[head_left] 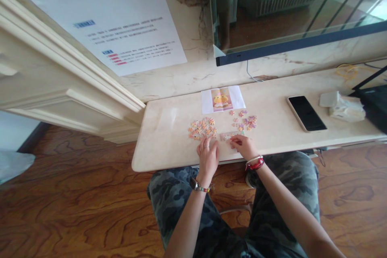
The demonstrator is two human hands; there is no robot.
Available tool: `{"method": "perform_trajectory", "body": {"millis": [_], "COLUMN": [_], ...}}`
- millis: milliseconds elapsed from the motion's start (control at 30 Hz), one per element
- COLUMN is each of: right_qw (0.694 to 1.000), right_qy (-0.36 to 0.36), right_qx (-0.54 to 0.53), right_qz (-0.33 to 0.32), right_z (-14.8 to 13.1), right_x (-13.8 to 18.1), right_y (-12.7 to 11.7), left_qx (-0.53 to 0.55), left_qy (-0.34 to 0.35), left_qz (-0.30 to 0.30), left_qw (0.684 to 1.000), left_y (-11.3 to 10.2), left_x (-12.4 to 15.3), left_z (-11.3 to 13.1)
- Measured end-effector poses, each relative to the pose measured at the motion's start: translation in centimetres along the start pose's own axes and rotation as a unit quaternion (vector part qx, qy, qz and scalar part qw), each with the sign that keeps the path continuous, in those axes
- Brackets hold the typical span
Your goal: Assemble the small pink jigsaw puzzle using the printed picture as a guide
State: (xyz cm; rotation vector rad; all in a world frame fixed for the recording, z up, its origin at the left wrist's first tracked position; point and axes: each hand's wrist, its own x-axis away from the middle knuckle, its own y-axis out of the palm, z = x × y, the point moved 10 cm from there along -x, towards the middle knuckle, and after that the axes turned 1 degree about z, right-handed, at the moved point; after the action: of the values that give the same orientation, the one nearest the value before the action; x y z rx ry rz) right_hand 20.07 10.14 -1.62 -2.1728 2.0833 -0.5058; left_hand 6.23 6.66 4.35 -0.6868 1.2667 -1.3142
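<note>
Desk (160,145) runs along the wall, screen (287,8) above its right part. Printed sheet (207,102) with yellow figure lies flat near the wall; phone (306,113) lies well to the right, tissues (346,109) beside it. Left hand (208,155) has fingers curled at near edge of big pile (202,127) of small pieces; can't tell if it grips one. Right hand (246,146) has thumb and forefinger drawn together at pale strip (226,136); any pinched piece hidden. Strip sits between pile and right hand. Smaller cluster (250,122) lies just beyond right hand.
</note>
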Motion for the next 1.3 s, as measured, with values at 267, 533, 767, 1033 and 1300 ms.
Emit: {"method": "perform_trajectory", "body": {"millis": [267,533,767,1033,1300], "right_qw": [0.987,0.978,0.968,0.941,0.924], "right_qy": [-0.079,-0.074,-0.089,-0.175,-0.187], "right_qx": [0.142,0.192,0.231,0.290,0.332], "right_qz": [-0.002,0.021,0.039,0.024,0.007], "right_z": [-2.4,-2.1,-2.4,-3.4,-3.7], "right_x": [-0.6,-1.1,-0.9,-0.2,0.3], "right_y": [0.9,1.4,1.3,2.2,2.9], "left_qx": [-0.003,-0.002,0.005,0.020,0.019], "left_qy": [-0.007,0.002,0.011,0.027,0.029], "left_qz": [-0.005,-0.016,-0.030,-0.032,-0.024], "left_qw": [1.000,1.000,0.999,0.999,0.999], "left_y": [0.3,0.5,0.5,0.7,0.9], "left_x": [0.3,-0.1,-0.5,-0.5,-0.5], "left_z": [-0.6,-0.5,-0.3,0.4,0.3]}}
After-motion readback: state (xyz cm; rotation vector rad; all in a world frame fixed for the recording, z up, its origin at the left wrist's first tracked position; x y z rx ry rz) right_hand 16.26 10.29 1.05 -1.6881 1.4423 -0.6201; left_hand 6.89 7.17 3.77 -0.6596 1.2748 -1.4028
